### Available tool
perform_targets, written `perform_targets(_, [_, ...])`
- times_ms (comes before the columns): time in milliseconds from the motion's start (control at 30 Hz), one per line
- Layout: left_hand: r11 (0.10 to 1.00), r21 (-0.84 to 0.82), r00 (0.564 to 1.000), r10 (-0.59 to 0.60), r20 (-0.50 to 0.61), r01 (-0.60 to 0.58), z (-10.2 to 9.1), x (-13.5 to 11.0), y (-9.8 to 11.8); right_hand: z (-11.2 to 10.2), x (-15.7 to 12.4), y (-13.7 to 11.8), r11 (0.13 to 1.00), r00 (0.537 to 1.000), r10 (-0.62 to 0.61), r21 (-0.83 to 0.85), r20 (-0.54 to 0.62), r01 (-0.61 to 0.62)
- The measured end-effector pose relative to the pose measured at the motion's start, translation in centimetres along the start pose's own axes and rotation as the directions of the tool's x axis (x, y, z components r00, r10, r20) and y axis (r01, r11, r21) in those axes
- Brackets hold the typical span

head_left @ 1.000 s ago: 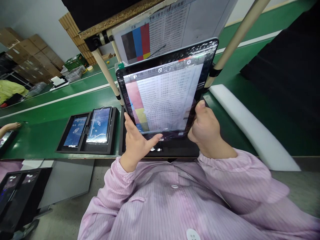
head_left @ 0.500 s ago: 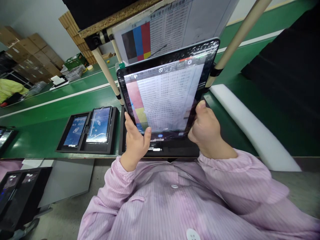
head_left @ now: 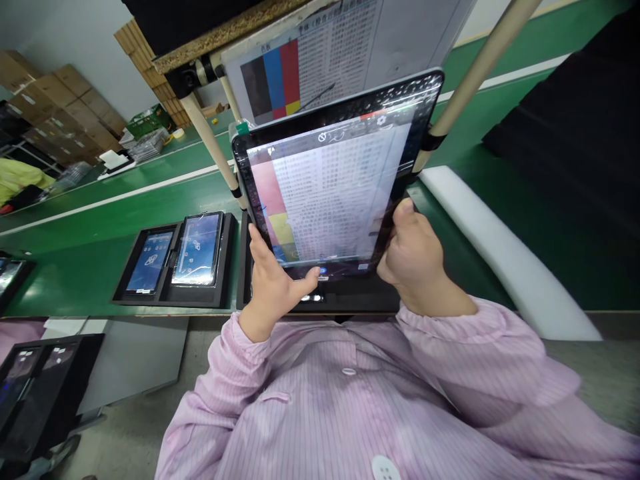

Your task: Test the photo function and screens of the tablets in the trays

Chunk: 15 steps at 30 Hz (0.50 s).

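Note:
I hold a large black tablet (head_left: 335,180) upright in front of me with both hands. Its screen shows a camera picture of the printed chart (head_left: 320,57) hanging behind it, with colour bars and rows of text. My left hand (head_left: 273,283) grips the tablet's lower left corner, and its thumb reaches across to a round button at the bottom of the screen. My right hand (head_left: 415,257) is closed on the tablet's lower right edge. Under the tablet lies a black tray (head_left: 350,300) on the green conveyor belt (head_left: 75,267).
To the left, a black tray (head_left: 175,293) holds two lit tablets. Another dark tray (head_left: 30,387) sits lower left. A white foam strip (head_left: 500,247) lies at right. Slanted poles (head_left: 210,143) carry the chart frame. Cardboard boxes (head_left: 60,100) are stacked far left.
My left thumb drew back from the bottom of the screen, then stretched out to the round button again. The tablet rose slightly. A co-worker's hand at far left went out of view.

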State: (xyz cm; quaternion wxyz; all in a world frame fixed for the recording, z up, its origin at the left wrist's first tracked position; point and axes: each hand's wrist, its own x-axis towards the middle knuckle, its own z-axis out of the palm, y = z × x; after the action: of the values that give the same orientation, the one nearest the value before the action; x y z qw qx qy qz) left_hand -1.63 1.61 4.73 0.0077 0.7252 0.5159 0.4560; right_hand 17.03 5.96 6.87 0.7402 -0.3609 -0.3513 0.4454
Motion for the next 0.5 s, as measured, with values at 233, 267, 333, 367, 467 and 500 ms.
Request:
perform_targets(233, [0.999, 0.005, 0.998, -0.052, -0.021, 0.052, 0.11, -0.02, 0.31, 0.29, 0.09, -0.29, 0.999, 0.997, 0.011, 0.052, 0.077, -0.015])
perform_targets(267, [0.998, 0.019, 0.998, -0.056, -0.02, 0.056, 0.11, -0.04, 0.31, 0.26, 0.14, -0.23, 0.999, 0.996, 0.003, 0.054, 0.085, -0.008])
perform_targets(333, [0.996, 0.059, 0.998, -0.059, -0.018, 0.06, 0.09, -0.07, 0.31, 0.18, 0.24, -0.07, 0.998, 0.995, -0.005, 0.056, 0.101, 0.0])
perform_targets(367, [0.995, 0.082, 0.998, -0.057, -0.017, 0.058, 0.08, -0.08, 0.3, 0.14, 0.29, 0.0, 0.998, 0.994, -0.008, 0.06, 0.109, 0.002])
perform_targets(467, [0.99, 0.136, 0.999, -0.033, -0.013, 0.035, 0.06, -0.12, 0.25, 0.14, 0.33, 0.1, 0.997, 0.992, -0.011, 0.077, 0.128, 0.001])
perform_targets(500, [0.989, 0.147, 1.0, -0.02, -0.016, 0.022, 0.06, -0.13, 0.23, 0.18, 0.32, 0.08, 0.997, 0.991, -0.008, 0.081, 0.137, -0.003])
